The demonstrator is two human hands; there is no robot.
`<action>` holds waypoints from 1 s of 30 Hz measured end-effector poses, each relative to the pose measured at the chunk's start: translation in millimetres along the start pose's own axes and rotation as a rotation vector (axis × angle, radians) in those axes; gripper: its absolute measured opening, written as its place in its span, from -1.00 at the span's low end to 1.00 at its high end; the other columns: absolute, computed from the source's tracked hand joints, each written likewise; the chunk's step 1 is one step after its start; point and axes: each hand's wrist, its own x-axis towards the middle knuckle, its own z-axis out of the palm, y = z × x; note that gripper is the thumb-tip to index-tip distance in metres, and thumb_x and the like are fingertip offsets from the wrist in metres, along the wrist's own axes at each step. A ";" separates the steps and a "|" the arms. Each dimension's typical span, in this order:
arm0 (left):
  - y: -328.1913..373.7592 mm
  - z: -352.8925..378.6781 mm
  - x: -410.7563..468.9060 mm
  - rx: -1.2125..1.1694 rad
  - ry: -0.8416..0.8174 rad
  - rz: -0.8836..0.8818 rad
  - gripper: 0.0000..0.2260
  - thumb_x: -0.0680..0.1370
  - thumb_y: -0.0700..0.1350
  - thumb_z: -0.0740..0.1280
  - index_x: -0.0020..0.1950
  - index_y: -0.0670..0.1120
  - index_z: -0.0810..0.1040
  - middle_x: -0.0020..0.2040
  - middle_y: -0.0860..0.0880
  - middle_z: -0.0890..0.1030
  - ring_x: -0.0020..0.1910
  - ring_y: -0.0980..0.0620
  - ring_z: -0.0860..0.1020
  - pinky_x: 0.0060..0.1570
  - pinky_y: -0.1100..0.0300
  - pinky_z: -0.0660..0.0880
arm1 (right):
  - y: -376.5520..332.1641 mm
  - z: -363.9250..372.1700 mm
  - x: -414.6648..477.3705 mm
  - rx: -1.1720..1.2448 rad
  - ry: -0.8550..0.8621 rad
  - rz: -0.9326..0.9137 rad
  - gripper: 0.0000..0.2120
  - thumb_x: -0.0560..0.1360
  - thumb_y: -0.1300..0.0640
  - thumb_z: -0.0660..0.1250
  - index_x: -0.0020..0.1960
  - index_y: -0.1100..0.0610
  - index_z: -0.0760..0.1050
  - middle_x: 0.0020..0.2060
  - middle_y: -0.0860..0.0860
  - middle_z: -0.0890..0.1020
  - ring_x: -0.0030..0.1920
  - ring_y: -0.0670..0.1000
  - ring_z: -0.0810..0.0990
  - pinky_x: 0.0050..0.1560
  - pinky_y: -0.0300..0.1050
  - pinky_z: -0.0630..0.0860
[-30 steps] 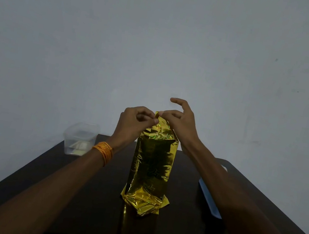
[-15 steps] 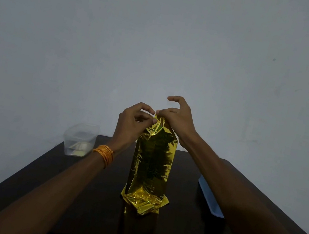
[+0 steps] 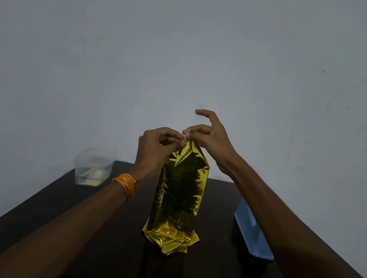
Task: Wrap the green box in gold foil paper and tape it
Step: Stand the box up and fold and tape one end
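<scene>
Faint swirling marks run down the gold foil paper [image 3: 178, 194], too dim to read. The foil covers a tall box standing upright near the middle of the dark bench [image 3: 117, 257], crumpled outward at its foot and gathered into a peak on top; the box itself is hidden. The 2 hands meet at that peak: the left hand [image 3: 157, 149] pinches the foil tip between thumb and forefinger, and the right hand [image 3: 212, 141] pinches it from the other side with 1 finger lifted above. A clear plastic container [image 3: 94, 167] at the far left corner holds pale flat pieces, too blurred to identify. A blue tray [image 3: 249, 233] lies along the right side, partly behind the right forearm. Bare bench surface lies between the package and the near edge, and on both sides of it.
</scene>
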 end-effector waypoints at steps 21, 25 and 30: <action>-25.6 -25.1 -2.0 0.031 -0.224 -0.055 -0.77 0.56 -0.06 0.39 0.21 -0.04 0.58 -0.08 -0.02 0.72 0.01 0.13 0.66 0.11 0.13 0.58 | 27.3 -4.6 27.9 -0.076 0.018 0.176 -0.37 0.37 0.16 0.58 0.34 0.02 0.37 -0.14 0.06 0.72 -0.04 0.00 0.68 0.11 -0.01 0.56; -27.3 -26.3 -0.4 0.014 -0.253 -0.023 -0.80 0.58 -0.10 0.37 0.20 -0.06 0.59 -0.01 -0.03 0.69 0.04 0.12 0.64 0.10 0.18 0.59 | 37.1 -2.0 31.9 -0.072 0.060 0.246 -0.35 0.32 0.16 0.61 0.33 0.03 0.41 0.01 0.04 0.60 0.07 0.08 0.63 0.09 0.02 0.60; -34.7 -26.2 2.9 0.097 -0.303 0.040 -0.82 0.62 -0.17 0.30 0.17 -0.05 0.64 0.14 0.01 0.62 0.10 0.13 0.58 0.01 0.36 0.51 | 44.2 3.9 33.0 -0.158 0.051 0.267 -0.36 0.32 0.18 0.60 0.32 0.04 0.42 0.10 0.07 0.57 0.03 0.04 0.60 -0.20 -0.17 0.48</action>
